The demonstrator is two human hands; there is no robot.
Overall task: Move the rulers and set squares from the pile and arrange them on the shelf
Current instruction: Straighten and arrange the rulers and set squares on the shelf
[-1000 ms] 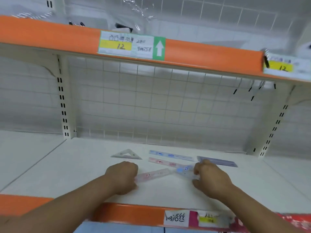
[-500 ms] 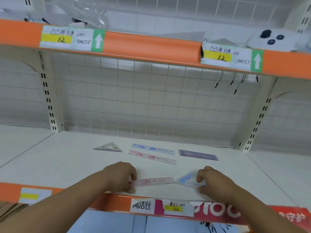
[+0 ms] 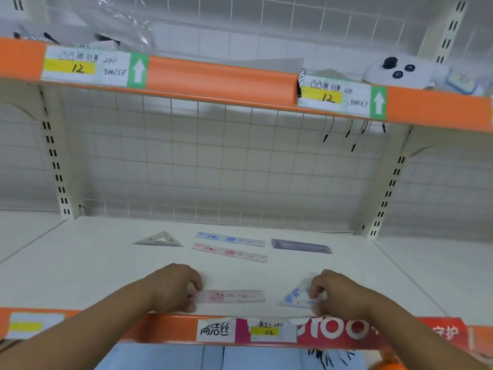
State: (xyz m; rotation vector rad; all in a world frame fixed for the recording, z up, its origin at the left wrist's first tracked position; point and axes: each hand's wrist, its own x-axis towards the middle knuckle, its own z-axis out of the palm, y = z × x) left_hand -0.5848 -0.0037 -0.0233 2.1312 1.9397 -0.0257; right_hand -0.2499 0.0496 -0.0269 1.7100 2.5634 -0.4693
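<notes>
Half a second ago the two pieces in the hands met in the middle. Now they are drawn apart, with bare shelf between them. The left hand (image 3: 173, 288) has its fingers curled on the left end of the front ruler (image 3: 232, 296) and pinches it. The right hand (image 3: 338, 292) pinches the right corner of the blue set square (image 3: 294, 299) in the same way. Both pieces seem to lie flat, just behind the front edge of the shelf (image 3: 80, 263). I judge that a second row is being laid here and that the next step is only to let go, with care that the thin plastic does not slide over the edge. The pile itself is not in view, so I cannot tell how much remains.

The shelf is a white board with an orange front strip (image 3: 165, 327) that carries paper labels (image 3: 216, 331). Behind it stands a white wire grid (image 3: 213, 169), and above it an upper shelf (image 3: 221, 76) with price tags. At the back lies the first row, from left to right: a clear set square (image 3: 160, 239), a blue ruler (image 3: 230, 239) with a pink ruler (image 3: 229, 252) just in front of it, and a purple ruler (image 3: 301, 246). These pieces are apart from one another.
</notes>
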